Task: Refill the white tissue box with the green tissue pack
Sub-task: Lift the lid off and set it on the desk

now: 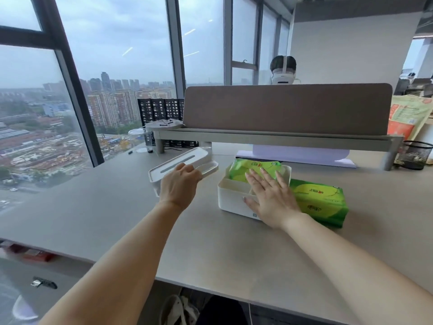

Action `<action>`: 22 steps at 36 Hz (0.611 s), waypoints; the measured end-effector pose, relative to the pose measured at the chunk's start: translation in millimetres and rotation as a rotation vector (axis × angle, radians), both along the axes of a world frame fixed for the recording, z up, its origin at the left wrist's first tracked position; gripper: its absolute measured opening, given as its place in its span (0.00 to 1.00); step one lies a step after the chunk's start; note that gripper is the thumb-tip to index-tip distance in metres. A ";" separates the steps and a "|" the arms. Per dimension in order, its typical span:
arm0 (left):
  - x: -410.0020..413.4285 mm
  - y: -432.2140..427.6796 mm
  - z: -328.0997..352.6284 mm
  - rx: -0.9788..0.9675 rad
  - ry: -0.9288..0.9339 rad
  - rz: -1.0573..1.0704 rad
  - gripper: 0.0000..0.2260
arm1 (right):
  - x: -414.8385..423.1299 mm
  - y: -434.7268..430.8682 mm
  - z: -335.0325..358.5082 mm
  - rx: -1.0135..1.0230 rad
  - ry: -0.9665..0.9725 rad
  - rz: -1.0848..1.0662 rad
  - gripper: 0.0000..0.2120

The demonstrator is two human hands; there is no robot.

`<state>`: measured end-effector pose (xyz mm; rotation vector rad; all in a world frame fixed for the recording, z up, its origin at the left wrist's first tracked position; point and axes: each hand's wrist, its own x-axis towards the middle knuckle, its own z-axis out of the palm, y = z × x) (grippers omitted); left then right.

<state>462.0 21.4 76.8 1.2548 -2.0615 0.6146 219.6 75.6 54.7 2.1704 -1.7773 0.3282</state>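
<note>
The white tissue box (230, 199) stands open on the desk, its small front compartments showing. A green tissue pack (243, 171) lies inside its rear part, slightly raised. My right hand (269, 198) rests flat on that pack and the box, fingers spread. A second green tissue pack (321, 202) lies on the desk just right of the box. My left hand (179, 186) holds the white lid (178, 164) with its slot, tilted above the desk to the left of the box.
A grey desk shelf (281, 137) with a brown divider panel (288, 109) runs behind the box. A black mesh cup (413, 156) and an orange bag (407, 118) stand at the far right. A person sits beyond the divider. Windows lie to the left.
</note>
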 end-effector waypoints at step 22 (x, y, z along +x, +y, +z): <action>-14.3 -3.4 -51.9 0.463 -0.144 0.245 0.12 | 2.7 -17.9 -14.3 0.008 0.087 0.052 0.30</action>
